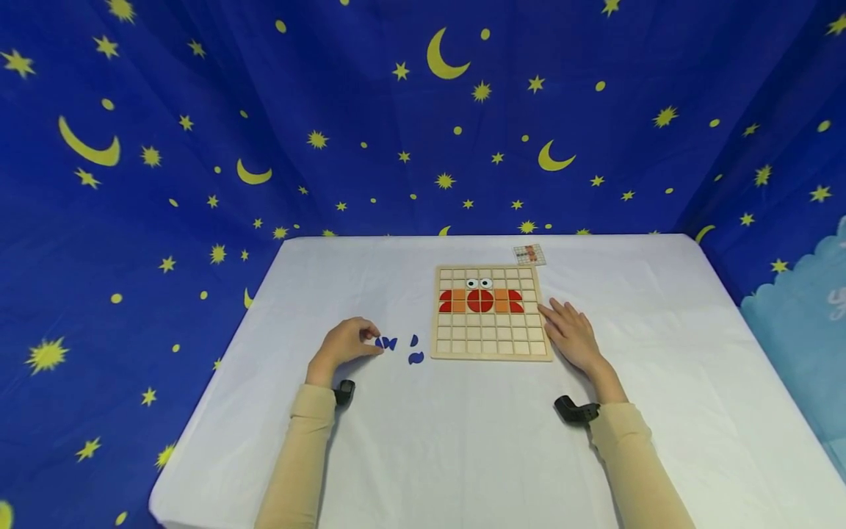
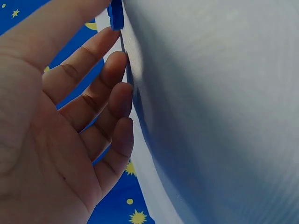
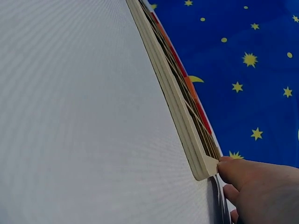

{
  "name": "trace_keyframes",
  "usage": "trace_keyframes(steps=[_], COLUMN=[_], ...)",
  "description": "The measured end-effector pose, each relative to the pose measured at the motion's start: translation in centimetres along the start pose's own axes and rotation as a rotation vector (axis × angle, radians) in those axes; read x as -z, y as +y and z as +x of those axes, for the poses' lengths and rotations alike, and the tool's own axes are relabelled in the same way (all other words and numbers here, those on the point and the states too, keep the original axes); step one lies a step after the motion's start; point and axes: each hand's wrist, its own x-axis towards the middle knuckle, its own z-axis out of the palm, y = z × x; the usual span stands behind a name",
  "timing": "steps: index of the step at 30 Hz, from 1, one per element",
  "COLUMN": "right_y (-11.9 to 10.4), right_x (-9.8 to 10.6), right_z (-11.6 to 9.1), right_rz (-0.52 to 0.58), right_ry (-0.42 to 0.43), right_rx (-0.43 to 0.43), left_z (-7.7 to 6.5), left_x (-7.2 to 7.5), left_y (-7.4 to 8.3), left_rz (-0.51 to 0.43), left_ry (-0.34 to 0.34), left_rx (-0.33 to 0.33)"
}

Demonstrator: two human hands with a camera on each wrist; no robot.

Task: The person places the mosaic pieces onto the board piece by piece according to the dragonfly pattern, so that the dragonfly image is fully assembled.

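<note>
My left hand (image 1: 344, 342) rests low over the white cloth, left of the board, fingers bent. Its thumb and forefinger pinch a small blue puzzle piece (image 2: 117, 17); in the head view the fingertips partly cover it. Close beside lie more blue pieces (image 1: 416, 358) with curved edges. My right hand (image 1: 573, 335) lies at the right edge of a square wooden grid board (image 1: 489, 333), its fingers extended and touching the rim. One fingertip meets the board's corner in the right wrist view. On the grid sit red curved pieces (image 1: 480, 301), orange squares (image 1: 501, 300) and two eye pieces (image 1: 486, 283).
A small picture card (image 1: 530, 255) with a grid pattern lies behind the board's far right corner. White cloth covers the table (image 1: 463, 441). Blue curtains (image 1: 370, 95) with yellow moons and stars hang behind and along the sides.
</note>
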Motion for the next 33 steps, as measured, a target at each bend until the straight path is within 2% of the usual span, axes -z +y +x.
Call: trace_keyframes(steps=[12, 19, 33], right_y=[-0.13, -0.09, -0.07], right_x=[-0.09, -0.06, 0.01], right_z=[-0.06, 0.01, 0.08], right_rz=[0.011, 0.009, 0.002], right_ry=[0.018, 0.008, 0.003], right_rx=[0.001, 0.003, -0.005], left_z=[-0.02, 0.11, 0.06], left_x=[-0.3, -0.45, -0.61], left_y=[0.06, 0.16, 0.2], left_rz=[0.046, 0.098, 0.116], left_ry=[0.036, 0.072, 0.103], left_rx=[-0.012, 0.004, -0.046])
